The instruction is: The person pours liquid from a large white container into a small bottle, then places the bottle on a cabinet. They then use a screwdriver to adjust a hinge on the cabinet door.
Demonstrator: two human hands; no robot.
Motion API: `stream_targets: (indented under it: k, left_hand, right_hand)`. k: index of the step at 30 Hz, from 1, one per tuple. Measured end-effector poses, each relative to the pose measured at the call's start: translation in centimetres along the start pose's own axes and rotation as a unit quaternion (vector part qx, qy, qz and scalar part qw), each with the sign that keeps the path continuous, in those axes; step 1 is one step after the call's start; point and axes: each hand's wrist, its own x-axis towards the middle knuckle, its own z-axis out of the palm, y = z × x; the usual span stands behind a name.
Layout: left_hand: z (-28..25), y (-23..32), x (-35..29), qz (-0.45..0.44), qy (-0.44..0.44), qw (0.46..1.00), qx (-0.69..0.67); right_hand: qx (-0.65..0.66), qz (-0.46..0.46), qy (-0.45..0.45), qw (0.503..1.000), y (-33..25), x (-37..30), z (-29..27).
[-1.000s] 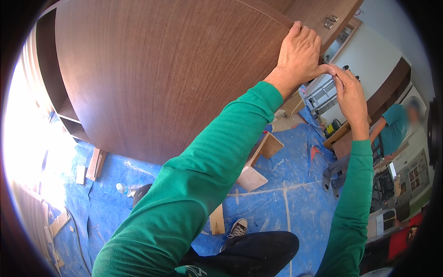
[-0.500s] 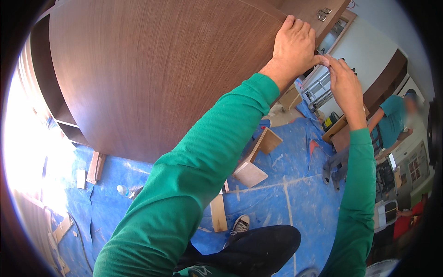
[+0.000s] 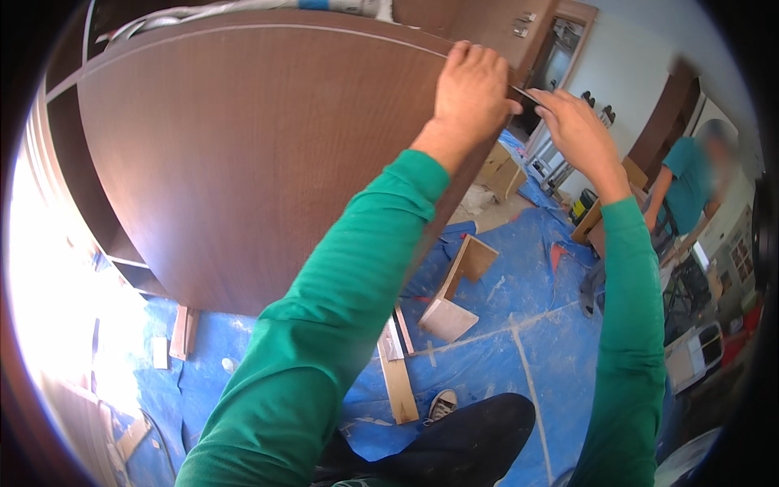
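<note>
A large brown wood-grain panel (image 3: pixel 276 162) stands upright in front of me, with a pale line along its top edge. My left hand (image 3: pixel 473 93) is closed over its upper right corner, fingers on top and thumb toward the side edge. Just right of that corner, my right hand (image 3: pixel 578 134) pinches a thin, narrow strip (image 3: pixel 526 95) that reaches to the panel's edge. What the strip is made of cannot be made out.
Blue sheeting (image 3: pixel 487 365) covers the floor, with an angled wooden piece (image 3: pixel 458 280) and loose boards (image 3: pixel 395 377) on it. A person in a teal shirt (image 3: pixel 688 183) stands at the right. Open shelving (image 3: pixel 89 178) is at the left; a brown door (image 3: pixel 495 36) stands behind.
Both hands have shifted left and apart in the view, and the strip now shows between them. More of the panel's top edge has come into sight.
</note>
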Motion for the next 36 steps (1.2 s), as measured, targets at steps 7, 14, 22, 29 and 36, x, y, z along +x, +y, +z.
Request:
stream_targets:
  k: [7, 14, 22, 29, 36]
  left_hand:
    - [-1.7, -2.0, 2.3, 0.041, -0.134, 0.99, 0.008]
    - [-2.3, -3.4, 8.6, 0.087, -0.272, 0.952, -0.109]
    - [-3.6, 2.4, 14.0, 0.122, -0.477, 0.869, 0.047]
    - [-2.4, 3.5, 15.2, 0.08, -0.556, 0.825, 0.057]
    - [-2.2, 3.4, 14.8, 0.137, -0.564, 0.808, 0.095]
  right_hand:
    - [0.079, 0.03, -0.053, 0.995, 2.1, 1.2, 1.1]
    - [0.07, 0.061, 0.01, 0.996, 0.2, -0.1, 1.3]
    - [0.072, 0.091, -0.03, 0.993, -0.8, -0.4, 2.1]
    - [0.157, 0.147, -0.107, 0.971, -0.2, 0.5, -0.4]
    - [0.077, 0.126, -0.104, 0.984, -2.1, 1.7, -1.8]
